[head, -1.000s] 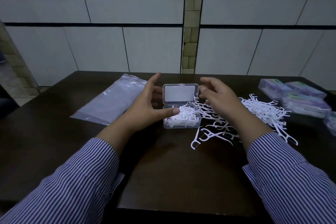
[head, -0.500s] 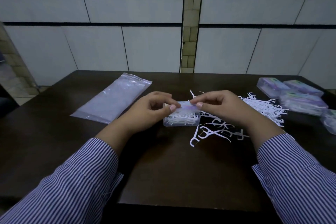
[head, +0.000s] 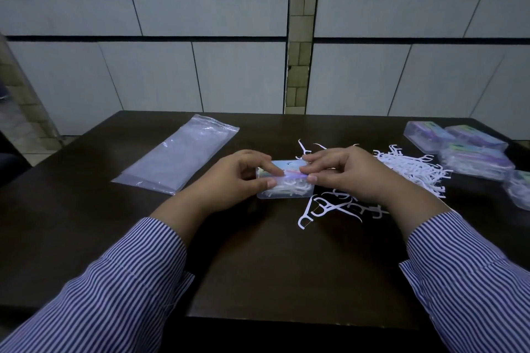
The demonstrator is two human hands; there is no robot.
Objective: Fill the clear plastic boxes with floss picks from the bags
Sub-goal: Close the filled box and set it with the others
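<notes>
Head view: a clear plastic box (head: 284,183) of white floss picks sits mid-tabletop (head: 86,209), lid down. The left hand (head: 235,178) pinches the box's left end, the right hand (head: 344,172) its right end, each grip closed on it. Loose floss picks (head: 413,166) lie right of the box, a flat plastic bag (head: 177,157) to its left, filled boxes (head: 464,152) far right of it.

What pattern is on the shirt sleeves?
Thin dark blue and white stripes on both sleeves, clearest in the head view.
</notes>
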